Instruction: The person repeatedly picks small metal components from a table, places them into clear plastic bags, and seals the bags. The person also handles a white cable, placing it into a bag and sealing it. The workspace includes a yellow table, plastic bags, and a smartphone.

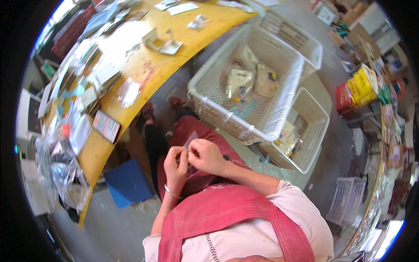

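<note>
Left grip (175, 167) and right grip (207, 156) pinch a small grey flat piece (190, 139) jutting just beyond them; it looks light, thin and bendable, probably best held by its edges.

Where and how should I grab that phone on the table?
I'd probably pinch the phone by its long sides at the end nearest the edge of the yellow table, coming from there: it lies flat, a slim rectangle with that end near the edge.
</note>
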`<state>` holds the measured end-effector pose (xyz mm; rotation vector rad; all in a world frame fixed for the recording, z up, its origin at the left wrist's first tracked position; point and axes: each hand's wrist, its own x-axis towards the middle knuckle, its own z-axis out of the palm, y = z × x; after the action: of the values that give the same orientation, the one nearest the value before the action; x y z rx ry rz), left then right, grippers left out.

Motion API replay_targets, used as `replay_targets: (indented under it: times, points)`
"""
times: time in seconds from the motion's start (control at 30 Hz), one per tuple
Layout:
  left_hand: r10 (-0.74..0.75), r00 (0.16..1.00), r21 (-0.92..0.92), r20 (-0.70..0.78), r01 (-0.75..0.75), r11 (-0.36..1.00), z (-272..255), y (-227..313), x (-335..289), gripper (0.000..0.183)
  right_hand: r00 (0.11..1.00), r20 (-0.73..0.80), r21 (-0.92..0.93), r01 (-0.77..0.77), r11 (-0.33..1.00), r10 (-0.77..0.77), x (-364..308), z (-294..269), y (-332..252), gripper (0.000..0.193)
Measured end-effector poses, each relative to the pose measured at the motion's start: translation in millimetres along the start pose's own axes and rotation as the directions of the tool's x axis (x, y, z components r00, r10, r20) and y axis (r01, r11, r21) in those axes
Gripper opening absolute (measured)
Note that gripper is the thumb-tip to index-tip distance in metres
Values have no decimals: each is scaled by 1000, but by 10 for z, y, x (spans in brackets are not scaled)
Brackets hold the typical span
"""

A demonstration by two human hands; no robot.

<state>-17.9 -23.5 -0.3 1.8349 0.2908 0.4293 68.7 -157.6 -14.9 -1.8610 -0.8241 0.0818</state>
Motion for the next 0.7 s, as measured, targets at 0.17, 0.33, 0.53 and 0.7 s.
replay_targets:
  times: [0.17, 0.33, 0.53, 0.7]
  points:
    - [60, 998, 117, 11, -60, 991, 56, -134, -21, 5, 1000, -11, 7, 13, 1000, -13, 2, 5, 10, 13]
    - [130, 991, 151, -11, -127, 980, 135, -120, 15, 6, 998, -61, -10, 28, 1000, -29, 57, -43, -5, 11]
    - [105, 993, 187, -50, -94, 978, 126, -247, -37, 6, 994, 93, 125, -65, 990, 54, 16, -96, 64, 5]
    - [116, 987, 121, -109, -103, 987, 234, -310, -45, 10, 989, 135, 31, 50, 998, -54, 1, -108, 131, 5]
